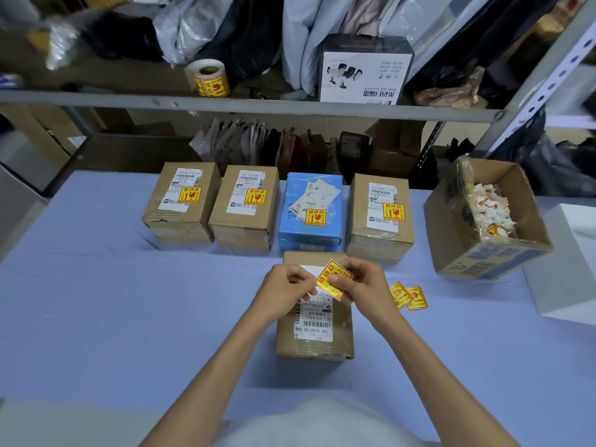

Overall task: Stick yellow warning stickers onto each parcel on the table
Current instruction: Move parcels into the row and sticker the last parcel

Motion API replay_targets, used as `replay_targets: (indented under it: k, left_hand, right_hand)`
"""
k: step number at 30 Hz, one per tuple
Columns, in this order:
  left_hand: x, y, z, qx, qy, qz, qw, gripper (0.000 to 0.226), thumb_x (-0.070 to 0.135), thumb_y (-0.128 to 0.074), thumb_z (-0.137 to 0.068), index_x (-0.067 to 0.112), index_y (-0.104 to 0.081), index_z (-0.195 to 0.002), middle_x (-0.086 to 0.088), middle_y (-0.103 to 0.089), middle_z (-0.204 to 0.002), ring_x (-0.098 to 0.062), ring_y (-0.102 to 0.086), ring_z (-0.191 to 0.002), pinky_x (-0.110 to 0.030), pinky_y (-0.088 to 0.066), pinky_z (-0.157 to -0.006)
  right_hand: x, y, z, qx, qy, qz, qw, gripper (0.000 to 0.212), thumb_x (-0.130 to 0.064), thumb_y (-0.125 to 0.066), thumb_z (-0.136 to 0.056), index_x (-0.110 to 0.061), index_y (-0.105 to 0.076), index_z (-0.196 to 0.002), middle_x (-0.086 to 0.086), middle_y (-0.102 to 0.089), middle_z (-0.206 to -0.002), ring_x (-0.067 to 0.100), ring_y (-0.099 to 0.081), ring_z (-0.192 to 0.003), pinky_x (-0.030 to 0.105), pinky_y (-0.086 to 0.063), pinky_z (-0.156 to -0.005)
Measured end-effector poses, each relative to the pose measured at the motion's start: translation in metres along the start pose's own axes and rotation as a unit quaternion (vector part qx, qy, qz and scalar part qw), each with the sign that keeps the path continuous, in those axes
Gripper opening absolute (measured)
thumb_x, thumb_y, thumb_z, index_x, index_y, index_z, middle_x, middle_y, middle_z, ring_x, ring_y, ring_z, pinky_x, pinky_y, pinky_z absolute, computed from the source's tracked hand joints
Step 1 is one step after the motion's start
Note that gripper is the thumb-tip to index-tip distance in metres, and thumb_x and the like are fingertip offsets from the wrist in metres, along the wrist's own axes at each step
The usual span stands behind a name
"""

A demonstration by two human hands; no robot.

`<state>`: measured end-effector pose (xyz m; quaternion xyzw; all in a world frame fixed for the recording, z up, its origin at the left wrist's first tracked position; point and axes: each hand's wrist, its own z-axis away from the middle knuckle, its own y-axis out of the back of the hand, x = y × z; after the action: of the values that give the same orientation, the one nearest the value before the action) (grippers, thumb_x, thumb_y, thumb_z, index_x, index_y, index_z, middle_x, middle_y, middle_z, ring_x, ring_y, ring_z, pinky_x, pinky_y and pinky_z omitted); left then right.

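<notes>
A yellow and red warning sticker (332, 279) is held between both hands above a small brown parcel (314, 333) with a white shipping label, near the table's middle. My left hand (283, 291) pinches its left side, where a white backing strip shows; my right hand (361, 282) pinches its right side. Behind stand several parcels in a row, each bearing a yellow sticker: two brown ones (182, 201) (245, 208), a blue one (311, 211) and another brown one (380, 217). Two loose stickers (408, 296) lie on the table to the right of my hands.
An open cardboard box (451, 227) with crumpled sticker backings stands at the right, a white block (567, 262) beyond it. On the shelf behind are a sticker roll (208, 79), a barcode scanner box (364, 72) and bags. The table (129, 301) has a light blue cover.
</notes>
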<state>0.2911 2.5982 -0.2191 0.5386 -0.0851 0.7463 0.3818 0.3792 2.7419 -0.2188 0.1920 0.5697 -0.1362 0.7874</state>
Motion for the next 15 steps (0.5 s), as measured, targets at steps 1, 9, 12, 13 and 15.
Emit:
replay_targets:
  k: [1,9,12,13,15]
  left_hand:
    - [0.0001,0.0009,-0.0001,0.0,0.001,-0.007,1.0,0.007,0.018,-0.067,-0.086,0.017,-0.072,-0.082,0.0,-0.073,-0.074,-0.01,-0.065,-0.064,-0.023,-0.054,-0.067]
    - [0.0013,0.0108,0.0012,0.027,0.003,0.016,1.0,0.008,0.019,-0.064,-0.089,0.016,-0.071,-0.086,-0.001,-0.073,-0.082,-0.008,-0.064,-0.068,-0.011,-0.045,-0.056]
    - [0.0027,0.0078,0.0029,0.001,-0.009,0.007,1.0,0.008,0.024,-0.065,-0.088,0.019,-0.071,-0.087,-0.002,-0.072,-0.086,-0.008,-0.064,-0.068,-0.008,-0.043,-0.054]
    - [0.0032,0.0065,0.003,-0.005,-0.015,0.0,1.0,0.006,0.024,-0.066,-0.087,0.02,-0.071,-0.086,-0.002,-0.072,-0.086,-0.009,-0.065,-0.068,-0.01,-0.045,-0.056]
    - [0.0037,0.0043,0.002,-0.012,-0.022,-0.011,1.0,0.005,0.022,-0.067,-0.086,0.021,-0.071,-0.084,-0.001,-0.071,-0.084,-0.012,-0.067,-0.071,-0.018,-0.054,-0.065]
  right_hand:
    - [-0.0002,-0.0002,-0.0001,0.001,0.0,0.002,1.0,0.007,-0.004,-0.068,-0.085,0.0,-0.069,-0.09,0.005,-0.069,-0.076,0.0,-0.064,-0.059,0.011,-0.044,-0.049]
    - [0.0005,0.0001,0.0003,0.024,-0.008,-0.004,1.0,0.007,-0.007,-0.066,-0.087,-0.005,-0.068,-0.093,0.009,-0.072,-0.086,0.001,-0.066,-0.063,0.01,-0.045,-0.05]
    - [-0.0001,-0.0002,0.001,0.012,-0.005,-0.004,1.0,0.008,-0.006,-0.066,-0.087,-0.002,-0.067,-0.094,0.008,-0.07,-0.081,-0.001,-0.064,-0.06,0.01,-0.044,-0.048]
    - [-0.0005,-0.0005,0.0011,0.007,-0.003,-0.003,1.0,0.009,-0.006,-0.066,-0.087,-0.001,-0.067,-0.094,0.007,-0.069,-0.08,-0.001,-0.064,-0.06,0.01,-0.044,-0.049]
    - [-0.0013,-0.0003,0.0013,0.0,0.001,0.001,1.0,0.011,-0.006,-0.067,-0.087,0.001,-0.067,-0.095,0.006,-0.069,-0.078,-0.001,-0.063,-0.06,0.01,-0.044,-0.049]
